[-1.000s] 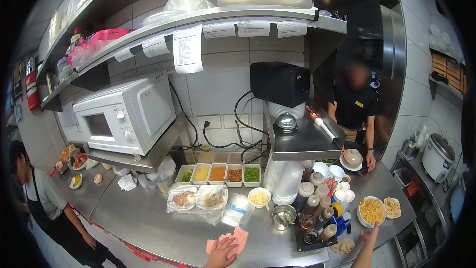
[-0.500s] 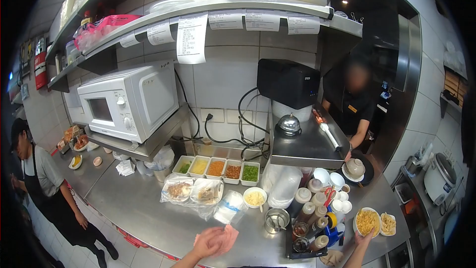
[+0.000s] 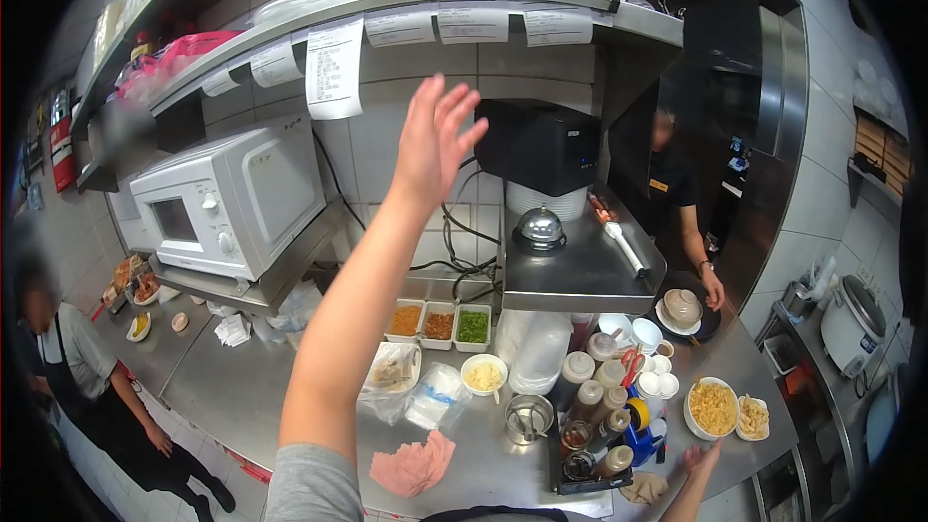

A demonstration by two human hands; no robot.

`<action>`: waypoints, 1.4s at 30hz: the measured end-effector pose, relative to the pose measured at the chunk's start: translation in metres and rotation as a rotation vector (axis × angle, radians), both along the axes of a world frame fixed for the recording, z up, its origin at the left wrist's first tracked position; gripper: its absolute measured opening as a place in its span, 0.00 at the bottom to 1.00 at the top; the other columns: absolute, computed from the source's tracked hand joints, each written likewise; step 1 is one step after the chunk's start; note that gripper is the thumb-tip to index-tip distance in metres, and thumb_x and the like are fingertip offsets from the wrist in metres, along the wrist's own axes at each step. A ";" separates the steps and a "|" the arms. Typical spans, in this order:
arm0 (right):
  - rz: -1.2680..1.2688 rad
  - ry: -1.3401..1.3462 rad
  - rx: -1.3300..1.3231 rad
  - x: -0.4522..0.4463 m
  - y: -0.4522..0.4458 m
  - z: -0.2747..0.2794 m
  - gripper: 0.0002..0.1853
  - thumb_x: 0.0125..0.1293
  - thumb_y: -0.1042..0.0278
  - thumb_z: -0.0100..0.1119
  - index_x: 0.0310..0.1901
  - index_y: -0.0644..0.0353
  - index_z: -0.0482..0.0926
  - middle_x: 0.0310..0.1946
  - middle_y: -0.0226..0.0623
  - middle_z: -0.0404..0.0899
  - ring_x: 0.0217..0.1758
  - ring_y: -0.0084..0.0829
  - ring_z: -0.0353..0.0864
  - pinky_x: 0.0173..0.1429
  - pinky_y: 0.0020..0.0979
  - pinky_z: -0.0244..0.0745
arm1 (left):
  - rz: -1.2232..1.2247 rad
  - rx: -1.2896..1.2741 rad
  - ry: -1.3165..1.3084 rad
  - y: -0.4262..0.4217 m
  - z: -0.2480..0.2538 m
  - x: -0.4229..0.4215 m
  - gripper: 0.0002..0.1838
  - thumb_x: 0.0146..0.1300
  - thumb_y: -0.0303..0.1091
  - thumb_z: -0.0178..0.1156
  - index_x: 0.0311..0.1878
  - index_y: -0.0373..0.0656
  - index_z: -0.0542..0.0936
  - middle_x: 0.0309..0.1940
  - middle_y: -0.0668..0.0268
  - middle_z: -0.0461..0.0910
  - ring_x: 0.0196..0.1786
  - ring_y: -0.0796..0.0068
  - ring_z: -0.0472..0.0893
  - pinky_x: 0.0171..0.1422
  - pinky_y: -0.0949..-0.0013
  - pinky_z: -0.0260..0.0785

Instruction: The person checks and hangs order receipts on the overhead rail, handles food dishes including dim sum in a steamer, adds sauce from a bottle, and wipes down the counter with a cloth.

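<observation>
My left hand (image 3: 435,140) is raised high, fingers spread and holding nothing, below the row of paper order slips (image 3: 472,23) on the shelf edge. A crumpled pink cloth (image 3: 413,464) lies on the steel counter, beneath and right of my left forearm. My right hand (image 3: 700,462) is open just below a white bowl of yellowish food (image 3: 712,406); whether a fingertip touches the bowl, I cannot tell. A smaller white dish of similar food (image 3: 753,418) stands right beside that bowl.
A black caddy of sauce bottles (image 3: 592,478) stands at the front, beside a metal pot (image 3: 529,419). Topping trays (image 3: 473,326) line the back. A microwave (image 3: 232,201), a black printer (image 3: 538,147) and a call bell (image 3: 542,225) sit higher. Co-workers stand left and behind the pass.
My left hand has let go of the pink cloth and risen toward the shelf. My right hand has drawn slightly down from the bowl. The co-worker's hand behind the pass has shifted.
</observation>
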State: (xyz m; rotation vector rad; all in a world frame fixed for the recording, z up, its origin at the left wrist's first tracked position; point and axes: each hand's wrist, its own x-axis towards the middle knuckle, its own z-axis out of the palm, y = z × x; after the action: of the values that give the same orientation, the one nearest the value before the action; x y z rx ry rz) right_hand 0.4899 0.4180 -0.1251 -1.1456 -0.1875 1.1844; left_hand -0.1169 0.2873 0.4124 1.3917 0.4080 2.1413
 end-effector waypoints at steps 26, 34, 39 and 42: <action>0.170 0.157 0.672 -0.088 -0.069 0.180 0.15 0.53 0.58 0.61 0.40 0.56 0.79 0.40 0.42 0.79 0.42 0.46 0.77 0.46 0.48 0.74 | 0.219 -0.444 0.580 -0.176 -0.263 -0.097 0.14 0.60 0.22 0.53 0.49 0.39 0.80 0.50 0.64 0.78 0.55 0.75 0.73 0.59 0.72 0.65; 0.313 0.138 0.772 -0.243 -0.123 0.236 0.15 0.59 0.63 0.57 0.47 0.59 0.77 0.49 0.41 0.75 0.50 0.42 0.74 0.57 0.48 0.66 | 0.811 -0.771 -0.003 -0.298 -0.342 -0.304 0.16 0.53 0.22 0.63 0.47 0.40 0.81 0.45 0.60 0.80 0.48 0.73 0.77 0.54 0.70 0.68; 0.437 -0.055 0.814 -0.279 -0.101 0.199 0.21 0.65 0.57 0.51 0.58 0.54 0.70 0.54 0.35 0.71 0.56 0.35 0.69 0.59 0.39 0.64 | 1.446 -0.799 0.145 -0.314 -0.389 -0.462 0.20 0.47 0.28 0.67 0.47 0.39 0.80 0.47 0.57 0.80 0.53 0.63 0.77 0.59 0.66 0.66; 0.298 -0.172 0.712 -0.318 -0.145 0.197 0.26 0.65 0.53 0.52 0.62 0.54 0.63 0.59 0.38 0.65 0.58 0.34 0.68 0.57 0.37 0.64 | 1.618 -0.868 0.229 -0.319 -0.387 -0.536 0.24 0.46 0.34 0.67 0.49 0.39 0.79 0.51 0.54 0.77 0.57 0.56 0.74 0.62 0.61 0.64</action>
State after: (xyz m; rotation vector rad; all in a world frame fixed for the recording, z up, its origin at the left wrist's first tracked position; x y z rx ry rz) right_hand 0.1721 0.2731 0.0716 -0.5926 -0.8640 1.1344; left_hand -0.6527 -0.0321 0.0254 0.6622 2.8421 2.0550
